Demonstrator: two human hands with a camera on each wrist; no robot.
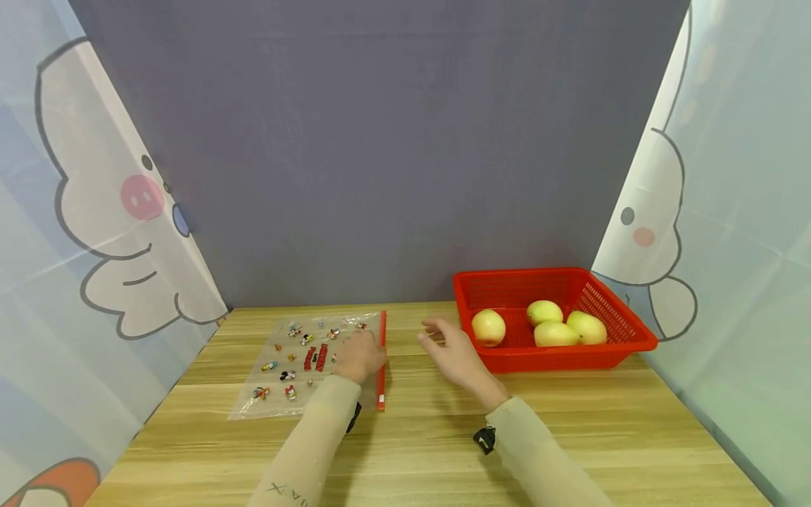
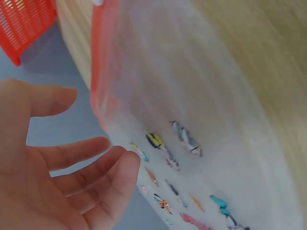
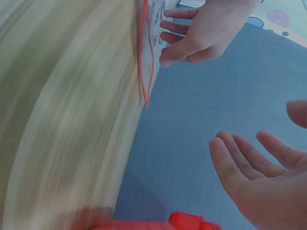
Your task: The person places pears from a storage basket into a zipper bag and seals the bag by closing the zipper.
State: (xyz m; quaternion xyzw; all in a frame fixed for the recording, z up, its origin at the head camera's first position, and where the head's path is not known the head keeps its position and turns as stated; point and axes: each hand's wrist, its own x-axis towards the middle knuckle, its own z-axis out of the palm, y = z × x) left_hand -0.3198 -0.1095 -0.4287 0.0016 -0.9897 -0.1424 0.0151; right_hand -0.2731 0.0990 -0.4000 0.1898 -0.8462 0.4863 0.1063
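Note:
A clear plastic zip bag (image 1: 298, 359) printed with small cartoon figures lies flat on the table, its red slider edge (image 1: 382, 391) toward the right. My left hand (image 1: 360, 355) is over the bag beside that edge. In the left wrist view its fingers (image 2: 96, 175) are loosely bent with nothing between them, and I cannot tell whether they touch the plastic. Between the bag and a red basket (image 1: 538, 360) hovers my right hand (image 1: 457, 355), fingers (image 3: 235, 160) relaxed and holding nothing. Inside the basket sit several pale yellow-green fruits (image 1: 488, 327), apple-like in shape.
The wooden table (image 1: 418, 458) runs back to a grey panel (image 1: 355, 155). Pale curtains with cartoon drawings hang at the left (image 1: 38, 317) and right (image 1: 747, 282). The basket's raised rim stands at the table's back right.

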